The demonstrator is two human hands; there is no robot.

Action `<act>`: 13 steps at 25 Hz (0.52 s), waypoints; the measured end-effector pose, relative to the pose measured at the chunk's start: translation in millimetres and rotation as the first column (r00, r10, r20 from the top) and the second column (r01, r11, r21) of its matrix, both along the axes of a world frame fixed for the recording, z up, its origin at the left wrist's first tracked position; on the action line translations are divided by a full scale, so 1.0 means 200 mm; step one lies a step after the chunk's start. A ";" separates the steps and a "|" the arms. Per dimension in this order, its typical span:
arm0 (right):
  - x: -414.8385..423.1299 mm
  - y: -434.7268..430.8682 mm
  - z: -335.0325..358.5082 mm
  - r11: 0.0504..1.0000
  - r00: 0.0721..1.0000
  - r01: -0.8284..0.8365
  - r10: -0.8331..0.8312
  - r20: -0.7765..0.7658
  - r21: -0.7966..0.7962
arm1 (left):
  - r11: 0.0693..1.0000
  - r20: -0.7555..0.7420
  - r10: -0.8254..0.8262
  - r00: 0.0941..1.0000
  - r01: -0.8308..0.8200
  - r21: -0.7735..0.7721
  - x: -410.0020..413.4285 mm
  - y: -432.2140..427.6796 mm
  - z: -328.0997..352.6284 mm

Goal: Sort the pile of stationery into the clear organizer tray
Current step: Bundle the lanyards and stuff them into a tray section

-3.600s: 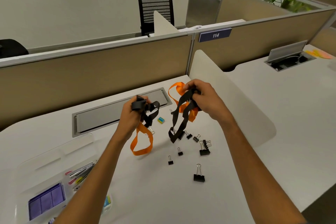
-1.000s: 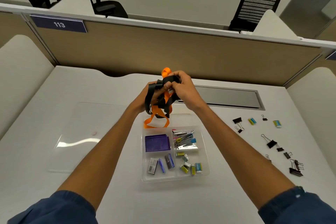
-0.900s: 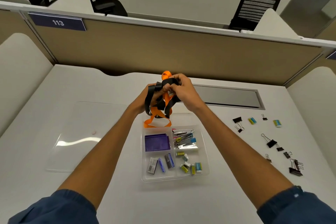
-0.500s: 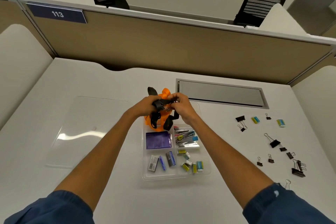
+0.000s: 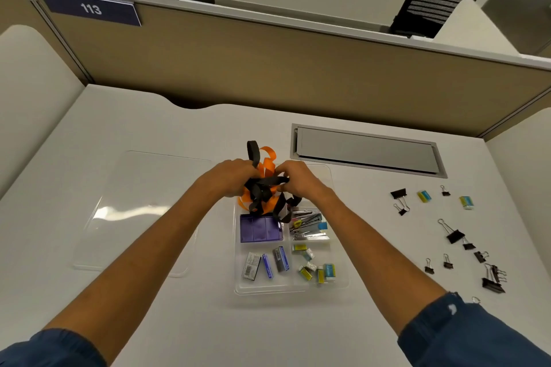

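Note:
My left hand [image 5: 228, 177] and my right hand [image 5: 298, 180] both grip a bunched bundle of black and orange lanyards [image 5: 264, 188], held low over the far end of the clear organizer tray [image 5: 292, 289]. Black loops hang down onto the tray's far compartment. The tray holds a purple box [image 5: 261, 229], a heap of metal clips [image 5: 308, 222], small staple boxes [image 5: 267, 262] and small erasers [image 5: 317, 268]. Black binder clips [image 5: 454, 235] and loose erasers [image 5: 424, 196] lie scattered on the white desk to the right.
The clear tray lid [image 5: 143, 211] lies flat left of the tray. A grey cable hatch [image 5: 366, 150] is set into the desk behind the tray. A tan partition [image 5: 268, 68] closes the back of the desk, with curved white dividers at both sides.
My view swung from the right part of the desk to the tray. Both hands brought the lanyards together into one bundle and lowered it from above the tray down to its far end.

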State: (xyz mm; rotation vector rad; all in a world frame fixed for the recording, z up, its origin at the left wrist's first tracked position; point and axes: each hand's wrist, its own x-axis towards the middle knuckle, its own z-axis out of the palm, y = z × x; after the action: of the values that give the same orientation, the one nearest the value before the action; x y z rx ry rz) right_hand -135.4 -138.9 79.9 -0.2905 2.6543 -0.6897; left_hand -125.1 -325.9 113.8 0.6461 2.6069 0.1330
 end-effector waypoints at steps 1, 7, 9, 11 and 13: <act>-0.01 0.02 0.03 0.998 0.999 0.038 -0.037 0.010 -0.045 | 1.000 0.008 0.012 1.000 -0.012 0.026 -0.01 -0.02 0.01; 0.04 0.17 0.08 0.952 0.951 0.294 -0.283 0.123 -0.083 | 0.954 -0.002 0.155 0.988 -0.149 0.260 -0.08 -0.10 0.01; 0.10 0.20 0.06 0.959 0.932 0.283 -0.277 0.233 0.008 | 0.913 -0.050 0.250 0.967 -0.218 0.346 -0.12 -0.10 0.00; 0.17 0.20 0.04 0.973 0.943 0.215 -0.228 0.241 0.081 | 0.829 -0.131 0.430 0.893 -0.334 0.449 -0.16 -0.09 -0.02; 0.23 0.16 0.02 0.977 0.965 0.174 -0.193 0.176 0.120 | 0.707 -0.094 0.603 0.792 -0.476 0.523 -0.20 -0.06 -0.07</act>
State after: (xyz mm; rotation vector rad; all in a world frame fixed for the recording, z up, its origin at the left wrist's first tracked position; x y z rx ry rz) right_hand -89.2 -107.4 84.3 0.0492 2.5455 -0.5997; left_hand -164.8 -338.3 99.3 -0.0113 2.9653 0.9678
